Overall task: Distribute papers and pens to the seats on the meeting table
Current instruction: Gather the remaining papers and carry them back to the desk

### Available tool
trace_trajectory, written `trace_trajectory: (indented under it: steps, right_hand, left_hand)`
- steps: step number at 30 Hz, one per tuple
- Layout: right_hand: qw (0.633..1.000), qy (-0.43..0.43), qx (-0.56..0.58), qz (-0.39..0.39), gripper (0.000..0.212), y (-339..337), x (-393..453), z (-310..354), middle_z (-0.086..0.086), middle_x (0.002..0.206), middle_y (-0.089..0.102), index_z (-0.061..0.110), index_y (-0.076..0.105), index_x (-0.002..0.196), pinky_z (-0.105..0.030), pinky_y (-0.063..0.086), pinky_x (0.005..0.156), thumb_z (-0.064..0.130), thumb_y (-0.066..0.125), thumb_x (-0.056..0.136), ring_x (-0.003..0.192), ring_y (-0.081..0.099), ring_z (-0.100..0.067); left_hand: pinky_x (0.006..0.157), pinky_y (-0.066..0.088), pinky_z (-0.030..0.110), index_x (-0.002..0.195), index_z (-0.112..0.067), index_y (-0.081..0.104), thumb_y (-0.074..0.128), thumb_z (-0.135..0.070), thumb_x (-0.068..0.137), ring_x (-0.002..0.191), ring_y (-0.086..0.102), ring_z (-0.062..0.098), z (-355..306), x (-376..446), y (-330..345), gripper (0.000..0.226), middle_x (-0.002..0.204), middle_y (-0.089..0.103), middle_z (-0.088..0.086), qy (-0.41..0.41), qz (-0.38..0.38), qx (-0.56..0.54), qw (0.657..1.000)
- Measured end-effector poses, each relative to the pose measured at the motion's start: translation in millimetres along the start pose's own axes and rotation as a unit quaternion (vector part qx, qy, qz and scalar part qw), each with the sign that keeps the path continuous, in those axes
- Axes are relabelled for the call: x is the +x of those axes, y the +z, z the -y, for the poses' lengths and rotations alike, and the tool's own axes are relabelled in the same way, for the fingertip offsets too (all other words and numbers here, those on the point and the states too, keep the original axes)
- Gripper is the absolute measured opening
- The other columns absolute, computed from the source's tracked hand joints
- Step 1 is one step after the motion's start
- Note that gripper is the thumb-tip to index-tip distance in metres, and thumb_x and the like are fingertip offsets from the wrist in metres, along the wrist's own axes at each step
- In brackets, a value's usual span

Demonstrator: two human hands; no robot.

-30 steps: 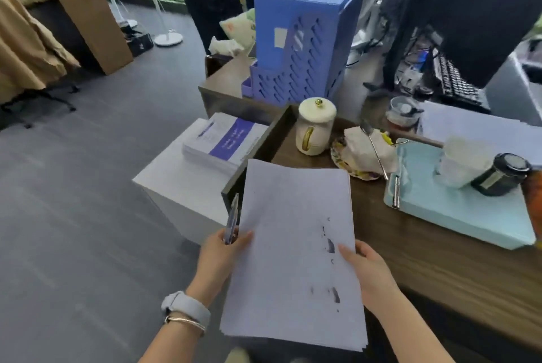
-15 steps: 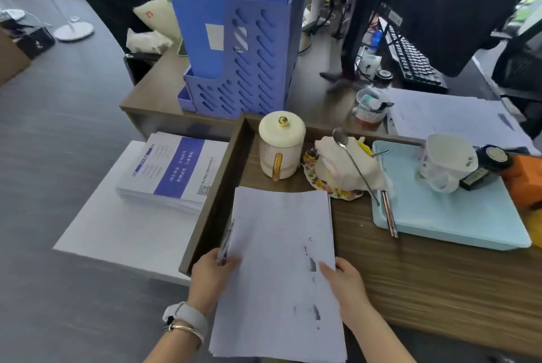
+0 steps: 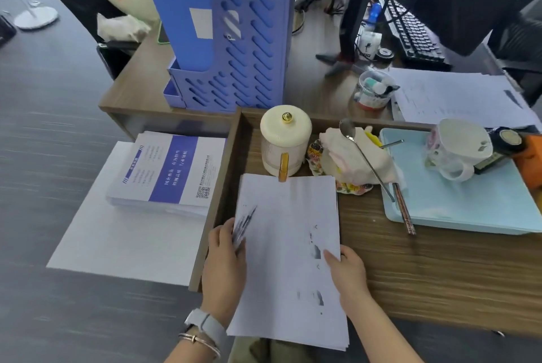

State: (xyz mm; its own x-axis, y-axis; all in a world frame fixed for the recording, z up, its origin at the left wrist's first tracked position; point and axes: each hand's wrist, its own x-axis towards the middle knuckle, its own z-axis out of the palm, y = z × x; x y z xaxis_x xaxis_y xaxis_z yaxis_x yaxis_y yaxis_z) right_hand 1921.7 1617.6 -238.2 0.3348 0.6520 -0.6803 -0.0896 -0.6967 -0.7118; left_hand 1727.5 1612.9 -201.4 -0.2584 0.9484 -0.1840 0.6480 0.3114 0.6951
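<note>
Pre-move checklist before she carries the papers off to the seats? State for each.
1. Left hand grips the paper stack at its left edge: ok.
2. Right hand grips the stack's right edge: ok.
3. Pens in left hand: blurred streak, count cannot tell.
4. Stack's far edge clear of lidded mug: not ok, it overlaps the handle.
5. Stack clear of spoon and blue tray: ok.
6. Sheets squared: near corner slightly fanned, not ok.
</note>
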Motion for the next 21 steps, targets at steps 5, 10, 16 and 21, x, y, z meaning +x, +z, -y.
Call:
trace_trajectory:
  steps: [5, 10, 16, 21]
  right_hand:
    - [0.999, -0.013, -0.013, -0.037, 0.026, 4, 1, -1, -0.010, 0.102, 0.066, 0.005, 0.056, 0.116, -0.037, 0.051, 0.079, 0.007, 0.056, 0.090, 0.095, 0.063, -0.029]
    - [0.997, -0.031, -0.026, -0.060, 0.028, 5, 0, -2, -0.007, 0.099, 0.064, 0.008, 0.054, 0.117, -0.026, 0.047, 0.060, 0.008, 0.057, 0.090, 0.087, 0.062, -0.023]
    - [0.992, -0.073, -0.049, -0.093, 0.032, 8, -4, -2, -0.008, 0.106, 0.058, 0.007, 0.051, 0.121, -0.023, 0.044, 0.061, 0.004, 0.056, 0.090, 0.089, 0.055, -0.020]
    - [0.981, -0.092, -0.118, -0.124, 0.036, 12, -1, -6, -0.010, 0.127, 0.047, 0.009, 0.053, 0.123, -0.043, 0.048, 0.095, 0.007, 0.059, 0.088, 0.115, 0.050, -0.027]
  left_hand:
    - [0.100, 0.040, 0.034, 0.141, -0.006, 0.031, 0.050, -0.014, 0.093, 0.122, 0.049, 0.028, -2, 25, 15, 0.052, 0.138, 0.047, 0.012, -0.057, 0.072, -0.052, 0.994]
    - [0.101, 0.040, 0.037, 0.142, -0.004, 0.027, 0.050, -0.008, 0.092, 0.123, 0.045, 0.034, -2, 24, 26, 0.055, 0.140, 0.034, 0.018, -0.061, 0.070, -0.023, 0.995]
    - [0.098, 0.039, 0.041, 0.142, -0.008, 0.031, 0.048, -0.006, 0.091, 0.119, 0.040, 0.036, 4, 21, 28, 0.053, 0.141, 0.033, 0.017, -0.030, 0.064, 0.038, 0.997]
    - [0.094, 0.037, 0.040, 0.139, -0.009, 0.037, 0.048, -0.008, 0.091, 0.113, 0.040, 0.037, 6, 19, 28, 0.049, 0.138, 0.037, 0.017, -0.019, 0.070, 0.060, 0.996]
